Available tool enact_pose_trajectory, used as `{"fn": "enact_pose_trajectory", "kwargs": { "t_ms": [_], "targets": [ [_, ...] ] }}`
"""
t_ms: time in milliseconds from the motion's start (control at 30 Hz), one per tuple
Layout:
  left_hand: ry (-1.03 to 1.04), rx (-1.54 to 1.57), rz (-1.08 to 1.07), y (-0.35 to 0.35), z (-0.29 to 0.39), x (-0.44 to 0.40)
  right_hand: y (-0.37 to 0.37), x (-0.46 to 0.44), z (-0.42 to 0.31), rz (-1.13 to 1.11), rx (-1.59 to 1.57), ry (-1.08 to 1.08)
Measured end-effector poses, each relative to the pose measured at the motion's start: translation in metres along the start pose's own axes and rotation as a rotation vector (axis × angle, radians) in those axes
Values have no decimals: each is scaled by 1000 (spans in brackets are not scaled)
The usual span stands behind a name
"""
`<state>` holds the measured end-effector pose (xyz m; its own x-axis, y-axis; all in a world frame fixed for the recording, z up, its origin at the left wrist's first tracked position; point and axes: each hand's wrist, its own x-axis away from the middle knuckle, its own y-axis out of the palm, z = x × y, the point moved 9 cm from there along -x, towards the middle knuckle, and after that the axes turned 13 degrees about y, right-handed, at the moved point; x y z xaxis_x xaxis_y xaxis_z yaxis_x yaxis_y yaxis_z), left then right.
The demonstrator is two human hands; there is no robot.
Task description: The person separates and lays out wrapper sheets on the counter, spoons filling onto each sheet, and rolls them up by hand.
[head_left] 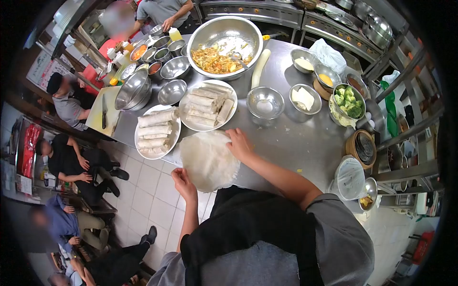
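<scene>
A thin, round spring roll wrapper (208,159) hangs partly over the near edge of the steel table. My left hand (183,184) is closed in a pinch at its lower left edge. At its upper right edge, the fingers of my right hand (240,145) are closed on the sheet. Just beyond it stand two white plates of rolled spring rolls, one plate (177,138) to the left and another plate (232,114) farther back. A big steel bowl (260,40) with shredded filling (214,59) and a utensil in it sits behind them.
A small steel bowl (265,102) and a long pale vegetable (260,69) lie to the right, near a bowl of broccoli (349,102). A knife (104,112) rests on a cutting board (112,125) at left. Several people are around, some seated at left.
</scene>
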<state>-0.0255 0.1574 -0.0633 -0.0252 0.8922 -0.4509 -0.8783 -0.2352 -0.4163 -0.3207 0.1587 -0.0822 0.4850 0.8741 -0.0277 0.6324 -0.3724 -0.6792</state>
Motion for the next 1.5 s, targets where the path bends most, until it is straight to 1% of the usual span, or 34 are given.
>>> {"fn": "enact_pose_trajectory", "kwargs": {
  "t_ms": [67, 167, 267, 367, 467, 500, 567, 600, 633, 667, 700, 733, 767, 800, 833, 867, 900, 933, 1000, 1033, 1133, 1167, 1267, 1300, 1367, 1400, 1433, 1467, 1500],
  "targets": [
    [23, 2, -4, 4, -1, -1, 6, -5, 3, -42, -4, -42],
    [-157, 8, -87, 11, -13, 1, 2, 0, -5, -63, 21, -105],
    [350, -522, 58, 4, 40, -5, 5, 2, -11, 28, 206, -253],
    [406, -337, -171, 29, 50, -6, -10, 14, -28, 114, 143, -391],
    [506, -234, -337, 53, 81, -9, 2, 19, -38, -256, -133, -308],
    [504, -84, -417, 64, 79, -13, -1, 22, -44, -321, -248, -264],
    [602, -127, -466, 64, 110, -23, -5, 30, -59, -450, -478, -174],
    [654, -148, -487, 64, 124, -28, -11, 32, -70, -458, -555, -206],
    [664, -112, -507, 62, 126, -36, -17, 34, -80, -466, -633, -236],
    [623, -111, -603, 61, 123, -44, -24, 38, -88, -475, -712, -263],
    [578, -111, -701, 58, 126, -53, -22, 39, -90, -664, -627, -196],
    [530, -111, -796, 56, 122, -61, -30, 36, -95, -694, -687, -228],
    [564, -59, -854, 54, 109, -71, -37, 34, -99, -725, -746, -261],
    [454, 65, -948, 55, 101, -77, -47, 31, -106, -757, -806, -297],
    [339, 189, -1036, 55, 98, -81, -60, 31, -110, -893, -931, -175],
    [223, 316, -1118, 58, 96, -80, -82, 29, -115, -865, -930, -189],
    [286, 402, -1113, 58, 104, -84, -105, 26, -118, -832, -929, -206],
    [161, 532, -1110, 60, 112, -84, -126, 24, -119, -795, -926, -224],
    [-100, 789, -1099, 64, 136, -77, -154, 23, -110, -794, -1009, -81],
    [-106, 847, -1306, 77, 140, -65, -161, 24, -102, -787, -1050, -6],
    [-28, 746, -1452, 118, 124, -41, -189, 25, -91, -605, -1068, -68],
    [-51, 676, -1570, 127, 119, -26, -198, 28, -87, -564, -1076, -79],
    [-341, 960, -1912, 151, 111, 28, -226, 44, -73, -583, -903, -135],
    [-303, 1113, -1899, 160, 136, 30, -232, 47, -69, -599, -798, -169],
    [16, 1056, -1575, 197, 171, 18, -239, 51, -58, -661, -587, -227],
    [166, 1018, -1395, 211, 191, 6, -244, 51, -56, -671, -536, -218],
    [227, 1066, -1341, 223, 214, 0, -252, 50, -59, -681, -481, -213],
    [288, 1068, -1340, 229, 239, -5, -261, 50, -61, -690, -425, -209],
    [348, 1071, -1336, 236, 264, -9, -276, 51, -68, -668, -435, -269]
  ]
}}
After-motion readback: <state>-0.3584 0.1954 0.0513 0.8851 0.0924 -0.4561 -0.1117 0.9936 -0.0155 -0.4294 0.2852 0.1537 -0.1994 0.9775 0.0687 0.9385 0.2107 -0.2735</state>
